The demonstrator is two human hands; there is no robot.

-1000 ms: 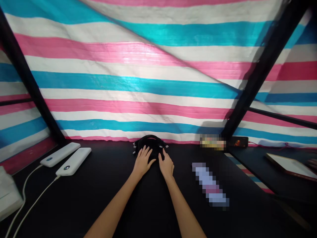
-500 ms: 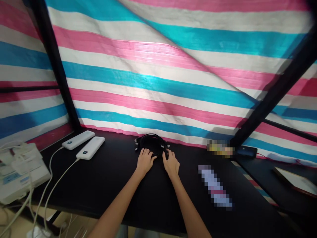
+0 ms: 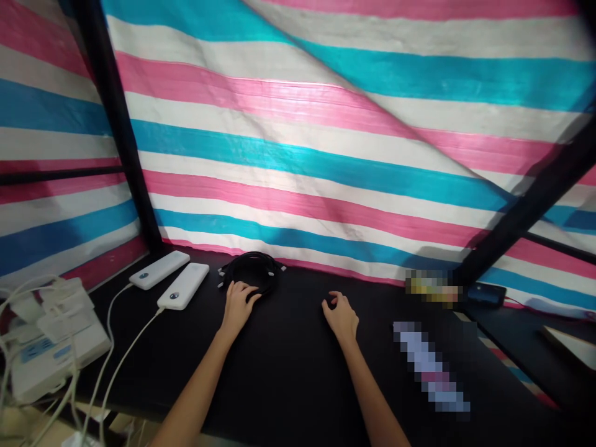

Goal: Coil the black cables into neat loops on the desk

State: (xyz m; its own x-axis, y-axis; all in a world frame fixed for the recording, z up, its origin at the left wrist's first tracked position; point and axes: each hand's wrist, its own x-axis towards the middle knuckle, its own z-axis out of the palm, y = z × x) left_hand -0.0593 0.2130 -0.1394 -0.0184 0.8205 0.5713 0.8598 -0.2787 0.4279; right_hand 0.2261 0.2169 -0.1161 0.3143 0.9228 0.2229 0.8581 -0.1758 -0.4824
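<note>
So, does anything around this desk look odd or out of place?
Yes, the striped sheet behind the desk has a long diagonal edge across it, where the stripes break out of line. Also, the white cables trail loosely beside the white box at the left.

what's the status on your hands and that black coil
Left hand on black cable coil. Right hand apart, empty. Nearest white power bank left of coil, untouched.

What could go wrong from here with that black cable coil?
The left hand alone rests on the black cable coil, with the right hand off it on the black table, so the coil might slide or loosen. Its connector ends could also catch the nearby white power bank and tug its white cable.
</note>
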